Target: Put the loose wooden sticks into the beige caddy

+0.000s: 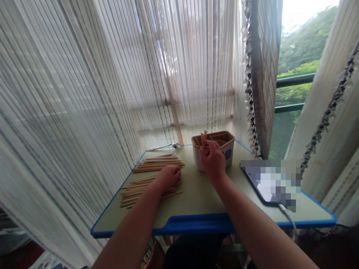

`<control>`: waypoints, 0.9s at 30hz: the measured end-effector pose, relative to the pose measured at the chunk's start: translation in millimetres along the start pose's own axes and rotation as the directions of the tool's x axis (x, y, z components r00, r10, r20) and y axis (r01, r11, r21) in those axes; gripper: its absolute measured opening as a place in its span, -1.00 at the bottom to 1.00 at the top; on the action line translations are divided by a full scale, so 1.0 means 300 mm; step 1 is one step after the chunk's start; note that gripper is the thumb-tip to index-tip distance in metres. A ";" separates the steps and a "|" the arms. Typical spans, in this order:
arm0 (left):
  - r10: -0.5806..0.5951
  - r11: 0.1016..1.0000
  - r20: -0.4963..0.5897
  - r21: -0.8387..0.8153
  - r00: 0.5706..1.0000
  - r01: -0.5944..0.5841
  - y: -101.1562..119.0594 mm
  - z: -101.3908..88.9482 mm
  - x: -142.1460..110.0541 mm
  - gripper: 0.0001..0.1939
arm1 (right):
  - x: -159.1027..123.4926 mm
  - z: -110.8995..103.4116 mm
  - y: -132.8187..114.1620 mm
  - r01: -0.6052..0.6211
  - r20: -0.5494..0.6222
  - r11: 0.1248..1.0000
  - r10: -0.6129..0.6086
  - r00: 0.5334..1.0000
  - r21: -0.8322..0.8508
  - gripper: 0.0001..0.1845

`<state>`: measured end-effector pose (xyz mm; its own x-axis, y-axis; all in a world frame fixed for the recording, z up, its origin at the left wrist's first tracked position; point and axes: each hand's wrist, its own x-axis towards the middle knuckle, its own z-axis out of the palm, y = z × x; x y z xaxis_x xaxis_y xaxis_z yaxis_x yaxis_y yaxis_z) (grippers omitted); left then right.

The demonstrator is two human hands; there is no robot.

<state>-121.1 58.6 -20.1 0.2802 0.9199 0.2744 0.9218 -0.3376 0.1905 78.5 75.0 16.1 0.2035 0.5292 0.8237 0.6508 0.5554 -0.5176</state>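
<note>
Step in hand, as I read it: setting wooden chopsticks into the caddy. Right hand point(213, 158) had a closed, fingertip-style grip on a few wooden chopsticks point(203, 137), near upright at the left end of the divided utensil caddy point(197, 157) — lower ends hidden, so couldn't tell how far in they sat. Left hand point(169, 175) was down at the left of the counter point(196, 198), by the far pile point(151, 164) and over the right end of the near pile point(140, 190) of loose chopsticks. Its fingers were partly curled; couldn't tell if that grip had hold of any. Next move, my call: needed the right bundle steep and inside the rim before letting go — a tilted release could snag the divider. Metal spoon point(176, 145) lay behind the far pile.
</note>
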 end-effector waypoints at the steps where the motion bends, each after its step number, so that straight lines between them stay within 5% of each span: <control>1: -0.001 1.000 0.002 0.003 1.000 0.001 0.001 -0.001 0.000 -0.76 | 0.000 -0.001 -0.001 0.000 0.015 1.000 0.000 1.000 -0.001 -0.77; 17: -0.014 1.000 0.010 0.007 1.000 0.014 0.018 -0.013 -0.004 -0.77 | -0.003 -0.008 -0.004 0.028 0.043 0.999 -0.028 0.999 0.016 -0.80; 23: -0.021 1.000 0.007 0.015 1.000 0.021 0.013 -0.011 -0.002 -0.74 | -0.039 0.005 -0.020 0.166 0.137 0.985 -0.171 0.976 0.048 -0.82; 27: -0.028 0.999 -0.003 0.032 1.000 0.028 0.004 -0.008 -0.002 -0.74 | -0.046 0.023 -0.017 0.105 0.126 0.994 -0.099 0.987 -0.043 -0.81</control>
<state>-120.9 57.2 -17.9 0.2532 0.9284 0.2718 0.9374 -0.3049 0.1680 67.3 69.1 5.8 0.0446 0.5479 0.8353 0.6992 0.5801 -0.4178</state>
